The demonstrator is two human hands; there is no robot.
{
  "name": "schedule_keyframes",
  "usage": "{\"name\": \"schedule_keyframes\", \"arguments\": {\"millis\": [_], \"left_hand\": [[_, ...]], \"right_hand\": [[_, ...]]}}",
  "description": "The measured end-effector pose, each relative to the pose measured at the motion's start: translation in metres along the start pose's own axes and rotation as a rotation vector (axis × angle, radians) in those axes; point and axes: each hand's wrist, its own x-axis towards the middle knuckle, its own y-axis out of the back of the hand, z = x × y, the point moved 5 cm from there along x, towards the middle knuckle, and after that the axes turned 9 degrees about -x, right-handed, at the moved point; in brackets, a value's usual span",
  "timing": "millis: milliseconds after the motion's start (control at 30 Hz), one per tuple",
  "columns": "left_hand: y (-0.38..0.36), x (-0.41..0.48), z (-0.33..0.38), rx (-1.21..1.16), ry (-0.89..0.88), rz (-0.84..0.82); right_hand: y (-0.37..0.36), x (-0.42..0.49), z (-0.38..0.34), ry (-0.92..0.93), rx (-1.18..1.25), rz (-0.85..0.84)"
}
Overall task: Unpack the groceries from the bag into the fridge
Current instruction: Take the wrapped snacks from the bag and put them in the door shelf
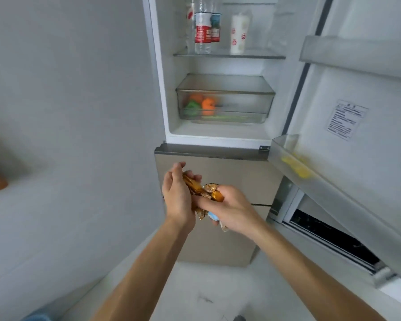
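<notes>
Fridge fills upper centre, top compartment open, white inside. Its door swings out along the right edge of the frame and carries two door bins: upper one, lower one with one blurred yellow item in it. One printed sticker is on the door's inner face. Beige lower drawer front sits below the open compartment, behind the hands.

Inside: one glass shelf at top, one clear crisper drawer under it. On the shelf stand clear bottles, two sure with red and teal labels, maybe a third at left, too blurred to count. One white cup stands right of them. Crisper holds two orange pieces and one green piece, bunched at its left end.

Both hands meet at frame centre, below the fridge opening, in front of the beige panel. Left hand has its fingers curled round gold snack packets: shiny crinkled foil, long and narrow, long axis running upper left to lower right, crimped ends poking out bottom. Right hand grips the same bundle from the right, one orange-gold end at its thumb, forefinger reaching across to the left palm. One light blue packet peeks out under the right hand's fingers. Gold count: several, exact number hidden by fingers. None is in the fridge yet.
</notes>
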Motion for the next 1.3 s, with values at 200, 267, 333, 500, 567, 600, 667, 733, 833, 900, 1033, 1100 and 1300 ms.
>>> {"name": "schedule_keyframes", "arguments": {"millis": [200, 267, 333, 500, 567, 600, 667, 733, 833, 900, 1033, 1100, 1300], "left_hand": [[-0.097, 0.027, -0.079, 0.054, 0.231, -0.415], [-0.128, 0.041, -0.097, 0.103, 0.227, -0.465], [-0.163, 0.054, -0.112, 0.131, 0.219, -0.535], [-0.252, 0.065, -0.139, 0.231, 0.156, -0.849], [-0.281, 0.065, -0.145, 0.338, 0.063, -1.017], [-0.294, 0.065, -0.149, 0.395, 0.035, -1.112], [-0.311, 0.066, -0.161, 0.546, 0.023, -1.316], [-0.319, 0.067, -0.180, 0.758, -0.011, -1.539], [-0.317, 0.067, -0.210, 1.065, -0.053, -1.816], [-0.311, 0.066, -0.224, 1.229, -0.052, -1.920], [-0.294, 0.068, -0.239, 1.541, -0.096, -2.064], [-0.291, 0.069, -0.241, 1.562, -0.090, -2.071], [-0.293, 0.072, -0.242, 1.340, 0.019, -2.084]], "right_hand": [[0.097, 0.036, 0.054, -0.111, 0.009, 0.244], [0.127, 0.045, 0.064, -0.136, -0.013, 0.298], [0.159, 0.051, 0.071, -0.115, -0.056, 0.364], [0.225, 0.047, 0.086, -0.192, -0.215, 0.612], [0.237, 0.042, 0.088, -0.218, -0.267, 0.642], [0.243, 0.039, 0.090, -0.237, -0.289, 0.648], [0.252, 0.034, 0.101, -0.319, -0.362, 0.635], [0.260, 0.029, 0.115, -0.462, -0.466, 0.573], [0.270, 0.021, 0.129, -0.642, -0.579, 0.499], [0.271, 0.018, 0.132, -0.695, -0.603, 0.466], [0.269, 0.014, 0.137, -0.764, -0.652, 0.350], [0.268, 0.012, 0.141, -0.797, -0.683, 0.283], [0.262, 0.014, 0.150, -0.783, -0.600, 0.363]]}}
